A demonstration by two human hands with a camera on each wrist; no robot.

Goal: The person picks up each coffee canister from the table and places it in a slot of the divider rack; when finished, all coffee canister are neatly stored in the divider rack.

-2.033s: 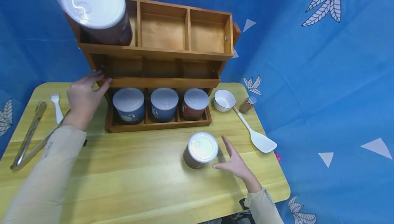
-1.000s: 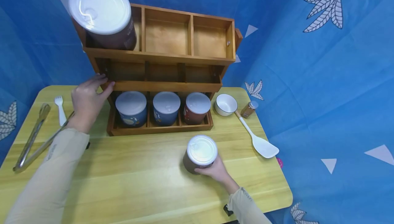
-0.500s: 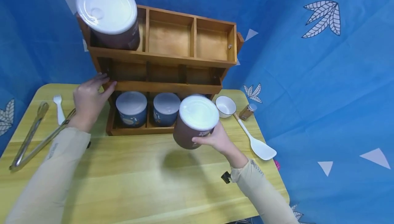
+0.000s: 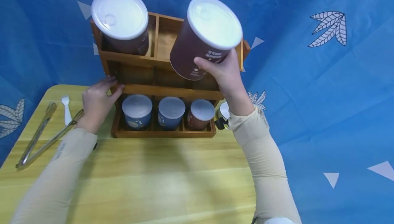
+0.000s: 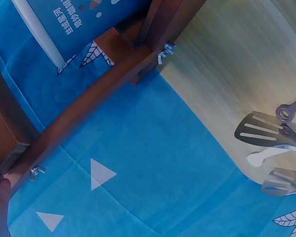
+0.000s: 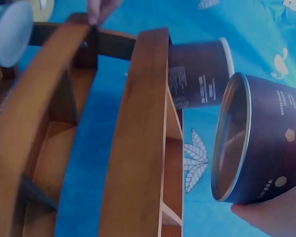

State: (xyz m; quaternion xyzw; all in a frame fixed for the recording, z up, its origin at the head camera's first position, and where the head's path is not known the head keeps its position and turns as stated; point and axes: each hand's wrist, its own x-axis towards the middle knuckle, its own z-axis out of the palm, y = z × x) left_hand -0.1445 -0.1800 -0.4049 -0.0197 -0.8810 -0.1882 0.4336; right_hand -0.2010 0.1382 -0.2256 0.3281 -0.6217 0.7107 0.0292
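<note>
A dark brown coffee can (image 4: 191, 53) with a white lid is in my right hand (image 4: 226, 75), thumb across its front. It hangs tilted before the top shelf of the wooden rack (image 4: 144, 89), overlapping the middle and right compartments. In the right wrist view the metal bottom of the held can (image 6: 266, 148) faces the rack. My left hand (image 4: 96, 102) pinches the rack's left end at the middle shelf, thumb on the front board. Another brown can (image 4: 121, 17) stands in the top left compartment. Two blue cans (image 4: 137, 111) and a red can (image 4: 200, 114) fill the bottom shelf.
Metal tongs (image 4: 37, 138) and a white fork (image 4: 66, 109) lie on the table (image 4: 172, 183) at left. A white bowl (image 4: 224, 110) sits right of the rack, partly behind my right forearm. Blue cloth (image 4: 307, 97) hangs behind.
My right hand has taken hold of the brown can on the table and lifted it up and back to the top shelf. The left hand keeps its place on the rack.
</note>
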